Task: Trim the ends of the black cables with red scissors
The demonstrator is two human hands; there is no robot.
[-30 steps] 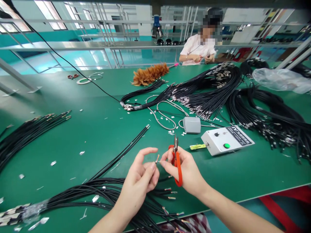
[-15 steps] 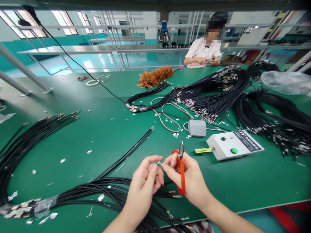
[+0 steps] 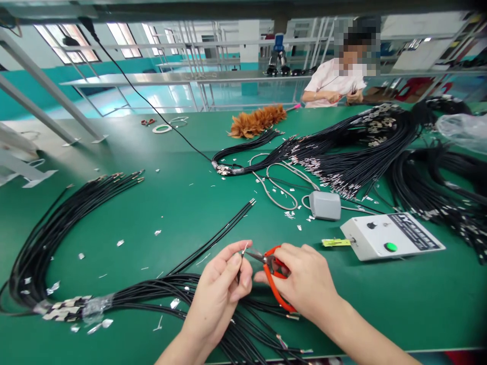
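Observation:
Between thumb and fingers, my left hand [image 3: 224, 284] pinches a black cable [image 3: 239, 268] whose stripped end points up. My right hand [image 3: 304, 274] is closed around red-handled wire cutters [image 3: 274, 276]. Their blades point left, with the tips beside the bare cable end; whether they touch it I cannot tell. Below and left of my hands lies a bundle of black cables [image 3: 152, 291], several with coloured inner wires showing at their ends. Clear tape wraps this bundle near the metal connectors [image 3: 68, 308]. A few cables with stripped tips [image 3: 228, 223] lie behind my left hand.
A white box with a green button [image 3: 395, 235] stands at right, a grey pedal-like block [image 3: 325, 205] behind it. Large black cable piles [image 3: 342, 147] lie at the back right, near a brown feather duster [image 3: 256, 121]. Foil scraps dot the green table. A co-worker [image 3: 335, 81] sits across.
The cutters have swung from upright in my right hand to pointing left at the cable end. My right fingers have left the wire tip. The view has shifted left.

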